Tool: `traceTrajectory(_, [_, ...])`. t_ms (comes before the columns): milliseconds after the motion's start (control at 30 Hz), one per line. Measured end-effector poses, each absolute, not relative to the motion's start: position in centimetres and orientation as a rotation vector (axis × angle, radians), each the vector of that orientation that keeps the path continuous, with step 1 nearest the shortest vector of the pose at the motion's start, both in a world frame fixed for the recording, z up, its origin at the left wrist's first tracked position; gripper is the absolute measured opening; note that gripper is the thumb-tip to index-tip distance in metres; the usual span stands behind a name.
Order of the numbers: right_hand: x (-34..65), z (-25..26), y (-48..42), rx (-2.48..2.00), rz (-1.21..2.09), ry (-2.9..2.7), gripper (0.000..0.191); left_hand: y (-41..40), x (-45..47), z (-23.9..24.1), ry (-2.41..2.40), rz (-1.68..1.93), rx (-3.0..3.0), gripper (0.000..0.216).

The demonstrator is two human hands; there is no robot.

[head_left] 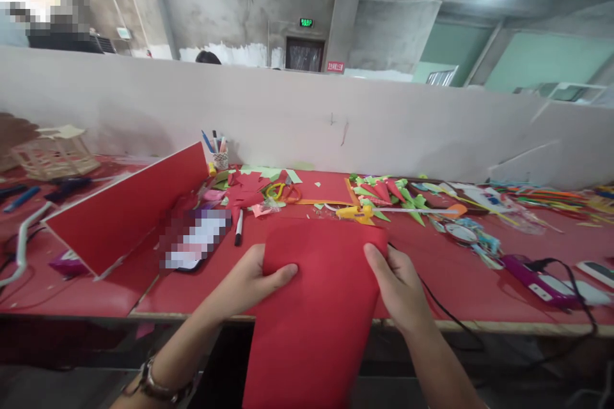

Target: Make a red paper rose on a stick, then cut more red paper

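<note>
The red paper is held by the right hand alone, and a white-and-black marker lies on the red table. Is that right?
Not quite: the head view shows the left hand holding the red paper too, at its left edge, opposite the right hand. The white-and-black marker does lie on the red table.

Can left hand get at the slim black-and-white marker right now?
Probably yes: the marker lies just beyond the left hand, nothing visibly between. It would likely have to release the large red paper-like sheet first.
</note>
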State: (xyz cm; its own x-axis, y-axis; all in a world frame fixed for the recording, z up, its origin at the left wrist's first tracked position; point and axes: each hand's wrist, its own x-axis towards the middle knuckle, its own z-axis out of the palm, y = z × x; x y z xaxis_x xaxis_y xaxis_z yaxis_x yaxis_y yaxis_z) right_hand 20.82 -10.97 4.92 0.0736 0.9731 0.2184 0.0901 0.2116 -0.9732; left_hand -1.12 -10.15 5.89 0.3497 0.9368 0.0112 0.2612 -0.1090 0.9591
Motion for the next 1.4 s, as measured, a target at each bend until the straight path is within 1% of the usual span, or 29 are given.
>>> traceTrajectory(167, [19.8, 5.1, -11.1, -1.149, 0.84, -1.302, 0.04, -10.4, -1.8, 5.5, 1.127, 0.812, 1.313, 0.048])
traceTrajectory(267, [19.5, 4.9, -10.9, -1.153, 0.798, -1.325, 0.039, -10.2, -2.1, 5.2, 1.095, 0.771, 1.231, 0.05])
traceTrajectory(367, [19.4, 4.7, -10.9, -1.146, 0.822, -1.334, 0.039, -10.1, -2.2, 5.0, 1.043, 0.717, 1.204, 0.051])
traceTrajectory(533, [19.6, 4.5, -10.8, -1.12, 0.879, -1.298, 0.041, -10.0, -2.1, 4.8, 1.162, 0.767, 1.331, 0.048])
traceTrajectory(700, [20.3, 4.6, -10.2, -1.158, 0.7, -1.294, 0.042, -9.6, -2.5, 4.9, 1.221, 0.777, 1.562, 0.047])
traceTrajectory(833, [20.4, 5.0, -9.5, -1.18, 0.669, -1.409, 0.044, -9.0, -2.4, 4.9, 1.212, 0.772, 1.437, 0.05])
traceTrajectory(933, [19.9, 5.2, -9.0, -1.186, 0.607, -1.45, 0.042, -8.4, -2.3, 4.5, 1.086, 0.742, 1.252, 0.05])
traceTrajectory(1067, [19.4, 5.3, -8.5, -1.198, 0.513, -1.486, 0.039, -7.6, -2.6, 3.6, 0.946, 0.689, 1.141, 0.056])
traceTrajectory(1167, [19.2, 5.0, -8.1, -1.203, 0.489, -1.511, 0.04, -7.4, -3.0, 3.3, 0.898, 0.62, 1.168, 0.051])
traceTrajectory(1267, [19.2, 4.6, -7.6, -1.215, 0.495, -1.52, 0.041, -7.4, -3.3, 3.4, 0.972, 0.583, 1.221, 0.045])
traceTrajectory(1400, [19.4, 4.0, -7.1, -1.264, 0.512, -1.507, 0.04, -7.2, -3.8, 3.6, 1.182, 0.604, 1.382, 0.05])
